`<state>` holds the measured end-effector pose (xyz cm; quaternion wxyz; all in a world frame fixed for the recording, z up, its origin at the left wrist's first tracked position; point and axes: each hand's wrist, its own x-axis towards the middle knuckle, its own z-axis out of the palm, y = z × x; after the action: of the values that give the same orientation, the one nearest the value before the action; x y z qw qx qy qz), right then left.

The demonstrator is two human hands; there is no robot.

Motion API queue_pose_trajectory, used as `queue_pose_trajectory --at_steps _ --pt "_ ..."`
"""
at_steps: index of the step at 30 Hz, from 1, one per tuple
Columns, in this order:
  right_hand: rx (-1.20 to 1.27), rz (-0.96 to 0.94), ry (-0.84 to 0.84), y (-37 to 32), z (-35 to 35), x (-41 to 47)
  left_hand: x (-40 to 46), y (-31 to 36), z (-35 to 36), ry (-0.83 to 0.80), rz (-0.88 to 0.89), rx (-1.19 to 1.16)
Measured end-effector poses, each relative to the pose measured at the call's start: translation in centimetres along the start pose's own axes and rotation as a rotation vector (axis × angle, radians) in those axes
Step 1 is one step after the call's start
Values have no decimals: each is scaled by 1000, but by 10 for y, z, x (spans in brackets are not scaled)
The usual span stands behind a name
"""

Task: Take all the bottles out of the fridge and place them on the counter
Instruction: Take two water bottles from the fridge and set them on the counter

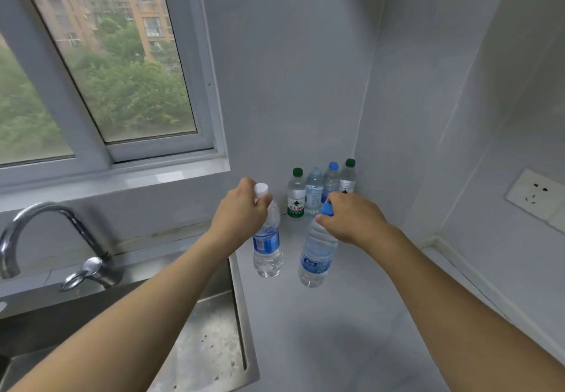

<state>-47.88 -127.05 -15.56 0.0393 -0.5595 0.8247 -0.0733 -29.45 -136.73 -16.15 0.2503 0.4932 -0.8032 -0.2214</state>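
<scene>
Now, head view, all places given from the sink:
Left hand: fingers curled round the neck of the white-cap bottle, just under the cap; it sits up and right of the sink's right rim.
White-cap bottle: clear, blue label, roughly upright, hanging from the left hand just right of the sink's rim, over the bench; whether its base touches the bench cannot be told.
Right hand: fingers closed round the top of the blue-cap bottle, the blue cap showing at the fingertips; farther right of the sink than the left hand.
Blue-cap bottle: clear, blue label low on the body, tilted with its base toward the camera, right of the white-cap bottle and apart from it; contact with the bench cannot be told.
Back row: four bottles stand upright on the bench in the wall corner, beyond and right of the sink, close side by side.
Row, nearest the sink first: green-cap bottle with a green and white label, a pale bottle, a second blue-capped one, a far green-cap bottle against the corner.
Tap: chrome, curved, behind the sink at its left.
Window: above the sink, trees and buildings outside.
Socket: on the wall far right of the sink.
</scene>
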Motion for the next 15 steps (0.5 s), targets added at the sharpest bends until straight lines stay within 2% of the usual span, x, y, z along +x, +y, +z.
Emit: queue_pose_trajectory --at_steps 6,15 --pt "-6 -8 -24 0 16 69 71 -14 18 -63 32 21" --pt "-24 -34 -87 -8 46 154 133 -53 44 -101 13 11"
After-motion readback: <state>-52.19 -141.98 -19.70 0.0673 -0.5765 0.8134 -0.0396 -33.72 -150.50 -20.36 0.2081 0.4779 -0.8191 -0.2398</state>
